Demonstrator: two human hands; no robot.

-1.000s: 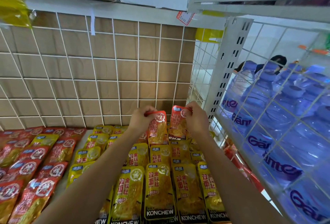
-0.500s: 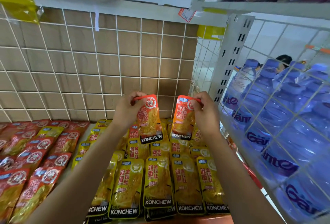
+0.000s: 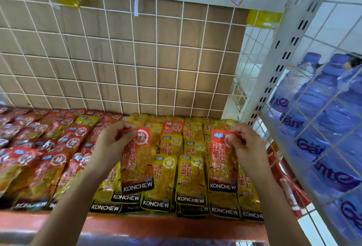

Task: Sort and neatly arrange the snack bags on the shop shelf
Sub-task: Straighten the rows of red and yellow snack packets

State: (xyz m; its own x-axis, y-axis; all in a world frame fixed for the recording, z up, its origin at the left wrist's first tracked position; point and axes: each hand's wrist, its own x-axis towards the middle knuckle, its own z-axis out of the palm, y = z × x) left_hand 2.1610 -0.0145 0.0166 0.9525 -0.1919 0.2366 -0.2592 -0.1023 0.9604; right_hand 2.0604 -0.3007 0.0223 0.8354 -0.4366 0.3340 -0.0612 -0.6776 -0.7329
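On the left part of the shelf (image 3: 156, 224) the red bags (image 3: 39, 147) lie flat in overlapping rows, some of them crooked. Next to them the left hand (image 3: 111, 143) holds up the left red bag (image 3: 137, 159): the fingers are curled narrow and pinch its upper sealed edge, so the bag hangs free above the lying ones. Its long axis runs from the back of the shelf toward the person. The red top points to the wire grid (image 3: 137, 59) behind, the black name band points to the person, and the bag leans a little.

In the middle the yellow bags (image 3: 190, 177) lie in straighter columns, all with the name band toward the front edge. A few red ones sit among them further back.

Above the right columns the right hand (image 3: 246, 147) pinches the right red bag (image 3: 222, 163) at its top corner in the same way, fingers closed on it. This bag hangs nearly straight, name band down and forward. I think both red bags are held by the top because they do not belong in the yellow part and should go over to the red side.

At the far right, behind white wire, stand water bottles (image 3: 323, 118).
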